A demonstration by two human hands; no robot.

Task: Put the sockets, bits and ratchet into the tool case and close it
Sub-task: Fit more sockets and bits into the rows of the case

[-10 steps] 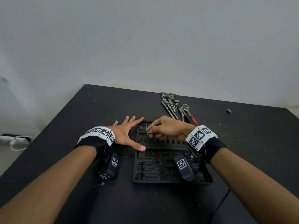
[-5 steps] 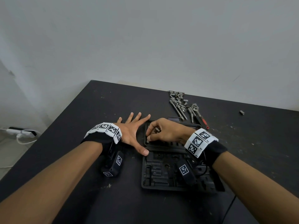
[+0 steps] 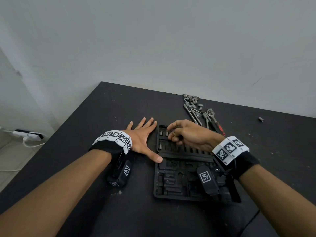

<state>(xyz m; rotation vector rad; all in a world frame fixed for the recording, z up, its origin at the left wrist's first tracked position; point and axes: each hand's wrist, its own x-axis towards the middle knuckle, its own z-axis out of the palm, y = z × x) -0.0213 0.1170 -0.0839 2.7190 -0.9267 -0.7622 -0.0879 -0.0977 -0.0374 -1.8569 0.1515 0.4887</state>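
Observation:
The black tool case [image 3: 156,185] lies open on the dark table [image 3: 119,108]. My left hand [image 3: 142,135] rests flat on the table beside it, fingers spread, thumb tip against the case's left edge at the hinge. My right hand [image 3: 191,135] hovers over the far half with curled fingers, its fingertips pinching a small bit [image 3: 167,133] that stands in the top slot row. Another bit [image 3: 161,133] stands beside it and a third [image 3: 160,147] in the row below. Behind the case lie the red-handled ratchet [image 3: 213,119] and a pile of sockets [image 3: 192,101].
Extension bars [image 3: 192,113] lie among the sockets. One loose small piece [image 3: 260,119] sits far right on the table. A white wall stands right behind the table's back edge. On the floor to the left is a power strip [image 3: 27,135] with cables.
My right hand has carried the small bit left to the top slot row at the case's far-left corner. The left hand stays flat on the table. The camera view has shifted slightly.

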